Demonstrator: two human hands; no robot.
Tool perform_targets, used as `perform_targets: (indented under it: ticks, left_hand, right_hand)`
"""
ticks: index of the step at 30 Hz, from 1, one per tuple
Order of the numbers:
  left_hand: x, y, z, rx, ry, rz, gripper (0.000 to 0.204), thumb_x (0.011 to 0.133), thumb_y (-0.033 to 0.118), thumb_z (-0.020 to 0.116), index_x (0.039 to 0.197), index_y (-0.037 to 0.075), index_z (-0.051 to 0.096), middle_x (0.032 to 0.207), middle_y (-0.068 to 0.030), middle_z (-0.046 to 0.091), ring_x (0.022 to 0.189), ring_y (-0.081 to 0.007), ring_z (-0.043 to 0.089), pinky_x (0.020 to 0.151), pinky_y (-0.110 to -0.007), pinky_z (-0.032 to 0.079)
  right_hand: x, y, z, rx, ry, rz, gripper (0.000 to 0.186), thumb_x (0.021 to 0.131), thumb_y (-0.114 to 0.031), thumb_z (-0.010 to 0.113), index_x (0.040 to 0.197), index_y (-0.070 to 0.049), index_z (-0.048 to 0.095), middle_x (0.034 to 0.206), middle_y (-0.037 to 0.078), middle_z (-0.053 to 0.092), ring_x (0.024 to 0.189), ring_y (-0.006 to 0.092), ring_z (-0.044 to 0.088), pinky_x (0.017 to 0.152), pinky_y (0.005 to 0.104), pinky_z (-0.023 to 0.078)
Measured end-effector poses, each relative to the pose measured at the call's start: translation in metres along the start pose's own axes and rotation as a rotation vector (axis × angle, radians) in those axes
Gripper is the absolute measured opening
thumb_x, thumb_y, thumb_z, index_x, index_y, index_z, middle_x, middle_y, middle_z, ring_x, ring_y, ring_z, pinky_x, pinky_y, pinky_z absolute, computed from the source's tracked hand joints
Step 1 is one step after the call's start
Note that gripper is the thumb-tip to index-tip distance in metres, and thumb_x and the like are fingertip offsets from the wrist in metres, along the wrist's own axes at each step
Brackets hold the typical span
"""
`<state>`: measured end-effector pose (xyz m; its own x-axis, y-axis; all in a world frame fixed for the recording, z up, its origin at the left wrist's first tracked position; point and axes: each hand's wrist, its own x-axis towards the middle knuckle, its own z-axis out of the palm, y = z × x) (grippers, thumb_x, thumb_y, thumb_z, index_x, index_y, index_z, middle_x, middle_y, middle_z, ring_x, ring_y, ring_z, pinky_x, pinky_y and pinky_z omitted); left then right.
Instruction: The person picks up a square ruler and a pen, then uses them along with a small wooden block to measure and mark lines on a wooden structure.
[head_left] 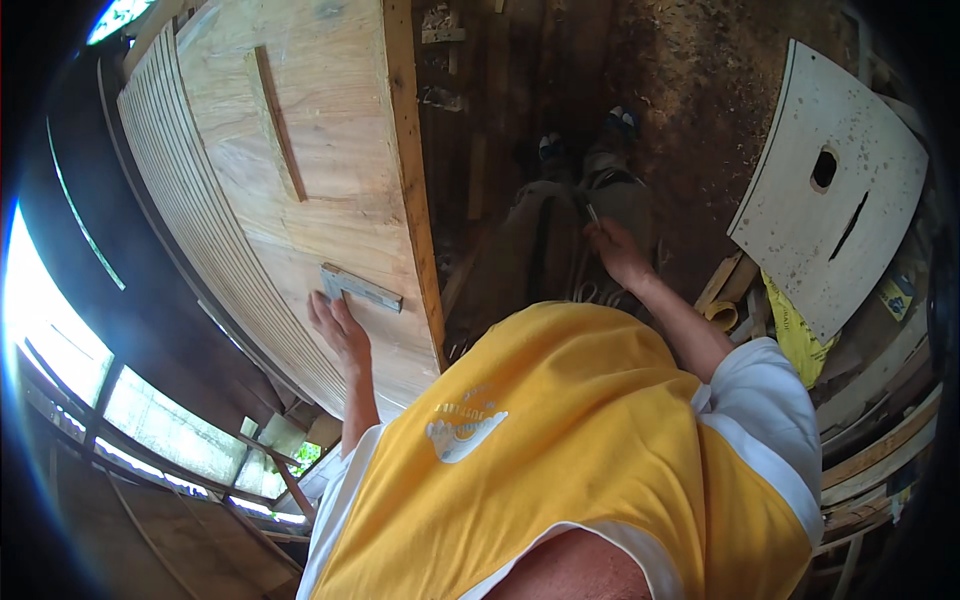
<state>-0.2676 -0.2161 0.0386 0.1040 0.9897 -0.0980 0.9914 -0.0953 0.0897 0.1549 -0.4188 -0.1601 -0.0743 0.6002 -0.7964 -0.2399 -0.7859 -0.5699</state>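
On the plywood panel [290,140] at the left lies a grey L-shaped square [372,293], long arm angled toward the panel's right edge. My left hand [340,335] rests on the panel beside the square, fingers loosely spread, fingertips touching its short arm. My right hand [617,250] is closed on a small slender light-coloured tool [592,213] in front of my legs; whether it is a pencil or a blade I cannot tell. A short wooden batten [275,122] lies farther up on the panel, above the square.
Closely spaced strips [160,110] line the panel's left side. A pale board with two cutouts [830,120] stands at the right, above a yellow bag [795,335] and timber offcuts [728,280]. The dark floor [690,90] is scattered with shavings. Bright window openings [170,425] are at the lower left.
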Motion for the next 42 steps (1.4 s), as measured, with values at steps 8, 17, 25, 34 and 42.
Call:
perform_targets:
  ticks: [8,17,25,34,42]
  left_hand:
    - [-0.005,0.007,0.008,0.008,0.074,0.014,0.035,0.102,0.018,0.060,0.127,-0.006,0.052,0.118,-0.0221,0.055,0.107,-0.0353,0.053,0.094,-0.045,0.044]
    - [0.016,0.057,-0.029,-0.928,-0.221,-0.373,0.024,0.091,0.008,0.076,0.106,0.007,0.056,0.084,0.0013,0.058,0.074,-0.0057,0.051,0.070,-0.022,0.044]
    - [0.028,0.183,-0.029,-1.424,-0.437,-0.037,0.057,0.095,0.059,0.064,0.114,0.006,0.055,0.073,0.0012,0.044,0.063,-0.0118,0.040,0.059,-0.029,0.037]
    - [0.048,0.293,-0.008,-1.633,-0.229,0.130,0.037,0.096,0.036,0.067,0.113,0.007,0.051,0.086,-0.0043,0.047,0.077,-0.0166,0.047,0.092,-0.047,0.047]
    - [0.092,0.215,-0.030,-1.343,-0.958,-0.111,0.071,0.098,0.022,0.065,0.153,-0.008,0.031,0.141,-0.0329,0.051,0.128,-0.0457,0.057,0.099,-0.052,0.057]
  right_hand:
    - [0.044,0.040,0.020,0.146,0.251,-0.087,0.026,0.105,-0.025,0.051,0.109,-0.002,0.063,0.088,0.011,0.064,0.086,0.0186,0.060,0.080,0.0353,0.048]
    - [0.043,-0.011,0.035,0.140,0.271,-0.169,0.036,0.098,-0.037,0.065,0.098,-0.001,0.065,0.083,0.004,0.061,0.081,0.0123,0.056,0.076,0.0326,0.048]
    - [0.017,-0.157,0.079,0.573,-0.269,-0.409,0.054,0.081,-0.042,0.088,0.110,-0.010,0.057,0.091,-0.003,0.056,0.064,0.0019,0.045,0.059,0.0198,0.042]
    - [-0.033,-0.177,0.079,0.054,-0.201,-0.765,0.053,0.073,-0.022,0.087,0.113,-0.007,0.055,0.098,0.010,0.065,0.085,0.0267,0.070,0.072,0.0365,0.056]
    - [0.016,-0.203,0.020,-0.512,0.169,-0.972,0.044,0.071,-0.018,0.080,0.104,-0.007,0.054,0.091,0.010,0.064,0.079,0.0312,0.069,0.066,0.0399,0.056]
